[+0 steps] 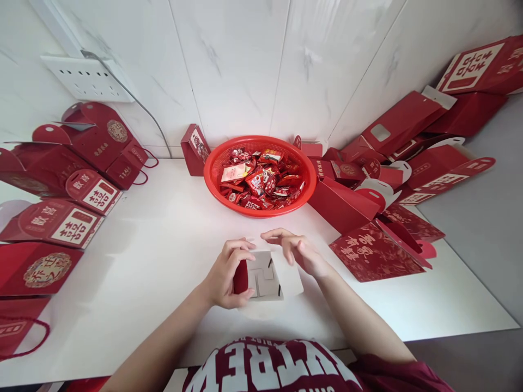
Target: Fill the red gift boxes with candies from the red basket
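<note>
A small box (265,276), red outside and white inside, faces up with its flaps spread near the table's front edge. My left hand (231,275) grips its left side, fingers at the top and thumb at the bottom. Above the box's right flap, my right hand (296,250) has its fingers apart and holds nothing. Farther back, against the wall, sits a red plastic basket (210,177) filled with several red-wrapped packets (261,179).
Several red gift boxes (67,223) line the left side of the white table (163,234). More red boxes (378,250) are piled on the right. One small red box (195,149) stands left of the basket. A power strip (87,79) is on the wall.
</note>
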Demonstrator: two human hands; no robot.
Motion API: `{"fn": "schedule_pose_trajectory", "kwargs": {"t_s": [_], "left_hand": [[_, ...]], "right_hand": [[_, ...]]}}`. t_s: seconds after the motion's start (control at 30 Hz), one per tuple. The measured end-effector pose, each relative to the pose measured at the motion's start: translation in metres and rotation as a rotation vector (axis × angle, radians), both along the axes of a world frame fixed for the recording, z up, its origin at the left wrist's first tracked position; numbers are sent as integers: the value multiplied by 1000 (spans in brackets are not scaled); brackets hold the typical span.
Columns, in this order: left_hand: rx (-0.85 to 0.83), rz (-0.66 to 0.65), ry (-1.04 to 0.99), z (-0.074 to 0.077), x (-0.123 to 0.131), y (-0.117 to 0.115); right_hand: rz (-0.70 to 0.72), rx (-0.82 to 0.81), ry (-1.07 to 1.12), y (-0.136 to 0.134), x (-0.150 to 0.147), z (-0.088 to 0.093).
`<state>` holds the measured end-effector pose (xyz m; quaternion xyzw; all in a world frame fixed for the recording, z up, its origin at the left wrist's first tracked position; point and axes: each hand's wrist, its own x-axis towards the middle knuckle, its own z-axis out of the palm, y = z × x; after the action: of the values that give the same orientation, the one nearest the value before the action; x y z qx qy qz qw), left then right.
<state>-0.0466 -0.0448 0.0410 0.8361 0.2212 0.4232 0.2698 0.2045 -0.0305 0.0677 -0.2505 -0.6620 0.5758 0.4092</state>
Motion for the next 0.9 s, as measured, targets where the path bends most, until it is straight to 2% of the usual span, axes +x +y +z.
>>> {"fn": "schedule_pose_trajectory", "kwargs": {"t_s": [0.1,0.2,0.33,0.43,0.5,0.57,0.7,0.83,0.9], "left_hand": [[88,51,-74,-9,-3,4],[65,186,-251,-13,-1,4],[-186,379,-499,-10,11,-2],[-386,442,-681,-8,16,-2],[-427,462,-715,-10,13,2],[-404,491,-618,-14,6,6],[-269,540,-272,-19,-5,11],[-33,548,1,-15,-10,12],[15,489,101,-12,-11,13]], "right_hand": [[31,39,-119,5,14,2],[15,134,-280,6,21,6],[65,283,-403,3,13,2],[95,333,-424,2,5,-6],[81,315,-420,1,2,-12],[59,292,-416,2,1,-15],[43,285,-406,3,2,-12],[43,279,-410,5,6,-7],[24,283,-414,6,8,-8]]}}
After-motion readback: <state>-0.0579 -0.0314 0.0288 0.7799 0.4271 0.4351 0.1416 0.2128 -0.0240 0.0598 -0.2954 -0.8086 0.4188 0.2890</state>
